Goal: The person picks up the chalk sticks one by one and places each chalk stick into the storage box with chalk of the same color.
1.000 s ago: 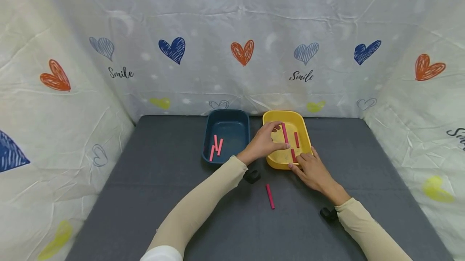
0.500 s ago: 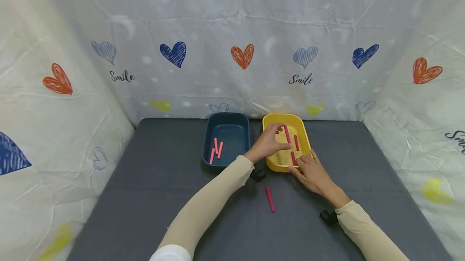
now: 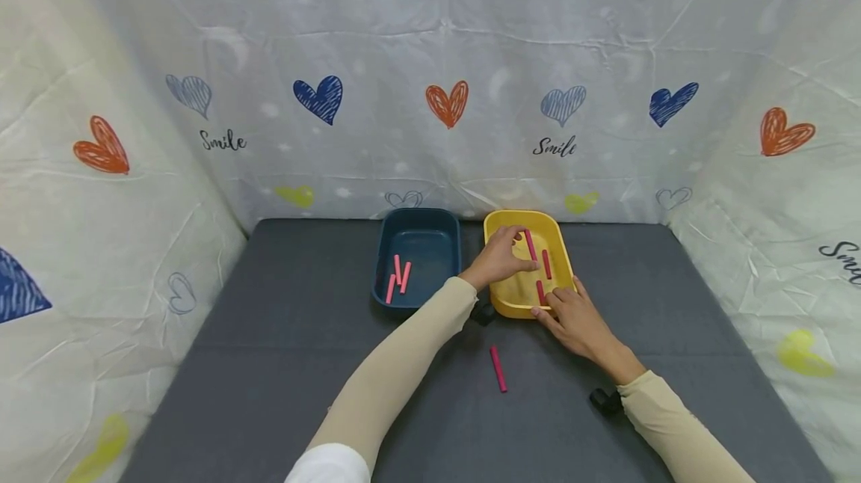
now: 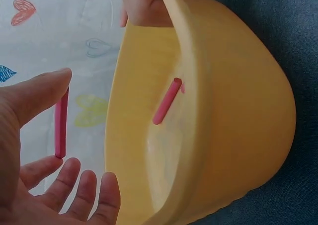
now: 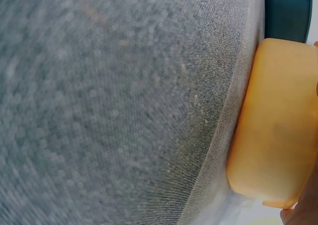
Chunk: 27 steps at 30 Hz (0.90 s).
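- My hands were apart, each engaged: the right hand (image 3: 578,322) gripped the near right corner of the yellow tray (image 3: 528,214), while the left hand (image 3: 501,255), farther in, pinched the held stick (image 3: 530,245) by its two ends between thumb and finger.
- I couldn't tell exactly how the right fingers wrapped the rim; a steady, light hold there seemed best, enough to stop a slide without tipping the tray.
- Nearest me, the loose stick (image 3: 498,368) lay on the table (image 3: 303,363), just short of the tray and well away from both hands, so I judged it no hindrance.
- Inside the tray, the near stick (image 3: 541,291) lay close to the right fingers; I reckoned those fingers should avoid nudging it.
- The far stick (image 3: 547,265) lay to the right of the held one, which hung over the tray and, in the left wrist view, looked clear of its floor.
- An end-to-end pinch could twist or spring out, I thought, so even pressure, a low height and a soft release suited it.
- Left of that, the blue tray (image 3: 420,211) stood apart, holding three pale pink sticks (image 3: 406,278).
- Beyond everything hung the heart-printed backdrop (image 3: 383,34).
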Each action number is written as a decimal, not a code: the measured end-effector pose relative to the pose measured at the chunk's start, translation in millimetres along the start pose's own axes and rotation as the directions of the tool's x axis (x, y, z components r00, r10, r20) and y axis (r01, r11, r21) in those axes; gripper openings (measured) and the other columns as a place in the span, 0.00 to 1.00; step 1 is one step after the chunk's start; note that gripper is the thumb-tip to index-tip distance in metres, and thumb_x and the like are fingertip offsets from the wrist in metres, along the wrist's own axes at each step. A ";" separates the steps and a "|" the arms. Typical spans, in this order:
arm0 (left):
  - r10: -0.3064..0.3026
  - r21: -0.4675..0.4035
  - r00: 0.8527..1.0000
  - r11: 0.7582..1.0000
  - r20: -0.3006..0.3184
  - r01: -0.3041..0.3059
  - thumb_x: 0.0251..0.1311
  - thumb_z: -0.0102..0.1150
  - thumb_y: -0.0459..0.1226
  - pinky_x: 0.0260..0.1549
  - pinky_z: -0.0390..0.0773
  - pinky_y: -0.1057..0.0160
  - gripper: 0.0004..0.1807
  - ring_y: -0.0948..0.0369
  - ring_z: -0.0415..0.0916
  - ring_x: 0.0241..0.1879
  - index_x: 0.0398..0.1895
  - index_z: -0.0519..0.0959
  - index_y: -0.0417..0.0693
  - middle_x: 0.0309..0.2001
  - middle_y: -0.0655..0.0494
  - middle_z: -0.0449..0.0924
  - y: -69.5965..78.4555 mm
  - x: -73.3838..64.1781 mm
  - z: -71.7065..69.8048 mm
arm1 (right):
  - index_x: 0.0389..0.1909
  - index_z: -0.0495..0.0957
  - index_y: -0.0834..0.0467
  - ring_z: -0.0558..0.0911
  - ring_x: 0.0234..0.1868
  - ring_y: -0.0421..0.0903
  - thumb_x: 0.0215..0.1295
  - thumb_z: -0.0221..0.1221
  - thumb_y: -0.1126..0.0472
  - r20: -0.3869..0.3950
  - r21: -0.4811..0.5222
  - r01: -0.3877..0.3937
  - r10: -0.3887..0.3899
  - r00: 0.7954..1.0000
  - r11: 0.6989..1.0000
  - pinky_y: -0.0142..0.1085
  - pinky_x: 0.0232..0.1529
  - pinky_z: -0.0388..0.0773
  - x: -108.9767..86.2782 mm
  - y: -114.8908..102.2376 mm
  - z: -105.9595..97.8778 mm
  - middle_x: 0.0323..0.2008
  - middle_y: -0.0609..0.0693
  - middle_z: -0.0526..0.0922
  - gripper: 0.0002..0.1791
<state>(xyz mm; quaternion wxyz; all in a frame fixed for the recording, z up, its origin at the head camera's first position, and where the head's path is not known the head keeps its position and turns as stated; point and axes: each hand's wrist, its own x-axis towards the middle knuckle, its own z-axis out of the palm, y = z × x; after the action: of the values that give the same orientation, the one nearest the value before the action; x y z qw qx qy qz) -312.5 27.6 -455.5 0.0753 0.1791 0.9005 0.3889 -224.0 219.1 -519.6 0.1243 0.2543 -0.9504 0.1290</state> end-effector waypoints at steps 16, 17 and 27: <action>-0.041 0.046 0.996 0.998 0.081 0.037 0.54 0.71 0.48 0.60 0.75 0.57 0.43 0.54 0.69 0.62 0.71 0.64 0.48 0.64 0.47 0.68 -2.2 15.2 11.0 | 0.27 0.72 0.53 0.78 0.34 0.49 0.69 0.58 0.48 -0.018 -0.012 0.024 -0.024 1.000 1.000 0.62 0.71 0.54 -0.6 -2.7 -0.9 0.25 0.45 0.72 0.15; -0.049 0.047 0.996 0.998 0.078 0.046 0.54 0.72 0.48 0.60 0.75 0.57 0.43 0.53 0.69 0.62 0.71 0.64 0.48 0.64 0.47 0.68 -2.1 16.2 11.8 | 0.27 0.72 0.53 0.78 0.34 0.49 0.69 0.58 0.48 -0.019 -0.009 0.024 -0.024 1.000 1.000 0.62 0.71 0.54 -0.5 -3.1 -1.0 0.25 0.45 0.72 0.15; -0.088 0.097 0.994 0.992 0.065 0.081 0.54 0.72 0.45 0.59 0.74 0.58 0.40 0.52 0.68 0.61 0.69 0.66 0.46 0.62 0.48 0.71 2.6 24.9 20.6 | 0.27 0.73 0.54 0.79 0.36 0.50 0.70 0.57 0.48 -0.029 -0.016 0.024 -0.024 0.999 1.000 0.62 0.71 0.54 -0.6 -1.7 -0.4 0.25 0.46 0.73 0.15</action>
<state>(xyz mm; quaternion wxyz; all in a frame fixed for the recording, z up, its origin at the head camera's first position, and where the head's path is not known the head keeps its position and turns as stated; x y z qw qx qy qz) -329.1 52.6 -467.6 0.1142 0.1576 0.9214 0.3363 -222.5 218.1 -519.1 0.1416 0.2628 -0.9463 0.1239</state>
